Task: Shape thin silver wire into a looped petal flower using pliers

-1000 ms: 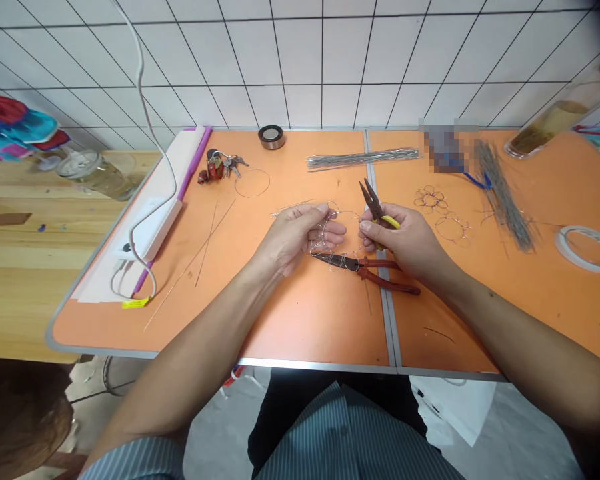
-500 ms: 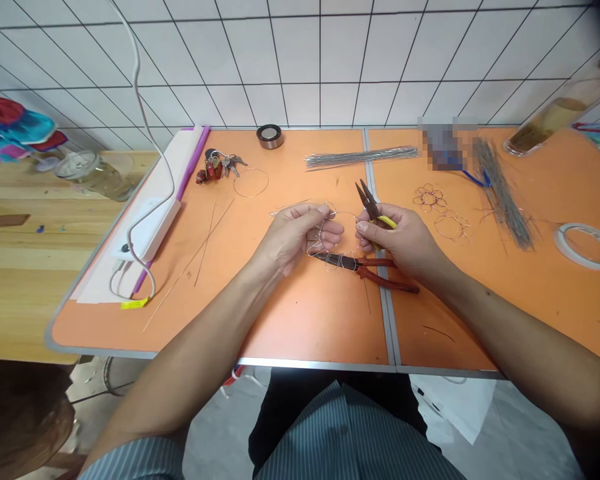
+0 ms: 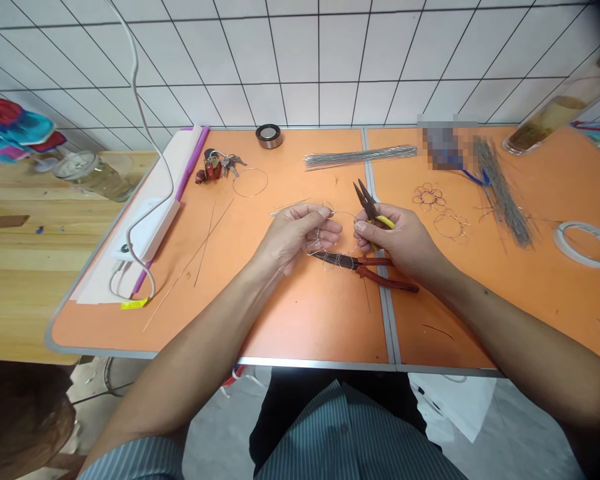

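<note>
Thumb and fingers of my left hand (image 3: 303,233) pinch a thin wire piece (image 3: 312,248) bent into small loops. My right hand (image 3: 397,233) is wrapped round yellow-handled pliers (image 3: 366,200), whose dark jaws point up and away, slightly parted. Its thumb and forefinger also meet the end of a fine wire that runs across from the left hand. Just below both hands, red-handled pliers (image 3: 387,282) lie on the orange table (image 3: 310,333), their dark jaws behind the looped wire.
A bundle of straight wires (image 3: 360,157) lies at the back, a darker bundle (image 3: 503,193) to the right. Wire flowers (image 3: 429,197), a white tape ring (image 3: 587,245), keys (image 3: 225,164), black tape (image 3: 269,136) and a power strip (image 3: 150,230) surround the hands.
My right hand and the yellow-handled pliers have shifted very slightly to the left. My left hand keeps its hold on the looped wire.
</note>
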A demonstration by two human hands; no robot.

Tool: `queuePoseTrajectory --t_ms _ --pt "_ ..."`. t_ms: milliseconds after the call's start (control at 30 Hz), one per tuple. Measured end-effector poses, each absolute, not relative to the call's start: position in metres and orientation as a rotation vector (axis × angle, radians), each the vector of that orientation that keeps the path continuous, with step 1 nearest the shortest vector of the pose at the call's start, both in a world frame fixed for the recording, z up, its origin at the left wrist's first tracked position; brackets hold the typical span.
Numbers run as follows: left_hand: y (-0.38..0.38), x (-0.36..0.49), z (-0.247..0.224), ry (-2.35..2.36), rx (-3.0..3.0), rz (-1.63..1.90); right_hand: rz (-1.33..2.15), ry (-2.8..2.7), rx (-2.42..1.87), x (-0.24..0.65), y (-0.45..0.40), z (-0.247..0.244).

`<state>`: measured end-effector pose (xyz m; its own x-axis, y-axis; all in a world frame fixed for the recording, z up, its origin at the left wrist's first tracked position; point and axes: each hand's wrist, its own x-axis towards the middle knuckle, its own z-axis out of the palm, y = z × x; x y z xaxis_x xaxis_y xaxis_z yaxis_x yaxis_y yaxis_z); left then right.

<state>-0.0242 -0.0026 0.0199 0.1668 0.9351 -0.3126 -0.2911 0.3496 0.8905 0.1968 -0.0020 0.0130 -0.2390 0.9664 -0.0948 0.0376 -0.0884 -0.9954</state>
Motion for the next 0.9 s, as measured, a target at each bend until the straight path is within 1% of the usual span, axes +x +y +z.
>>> queuePoseTrajectory --t_ms 300,367,533,600,700,900 --pt "-0.003 -0.024 0.021 1.058 0.82 1.066 1.434 -1.413 -1.209 0.204 0.006 0.013" --pt "-0.002 -0.026 0.022 1.062 0.828 1.081 1.297 -1.522 -1.271 0.21 0.013 0.013" --pt "0.002 -0.032 0.021 1.049 0.847 1.13 0.521 -2.053 -1.462 0.224 0.025 0.012" --pt "0.002 -0.033 0.02 1.048 0.843 1.139 0.319 -2.193 -1.53 0.227 0.026 0.013" --pt "0.003 -0.033 0.021 1.063 0.817 1.147 0.206 -2.303 -1.587 0.228 0.024 0.015" --pt "0.005 -0.034 0.022 1.085 0.795 1.16 0.118 -2.494 -1.536 0.224 0.015 0.016"
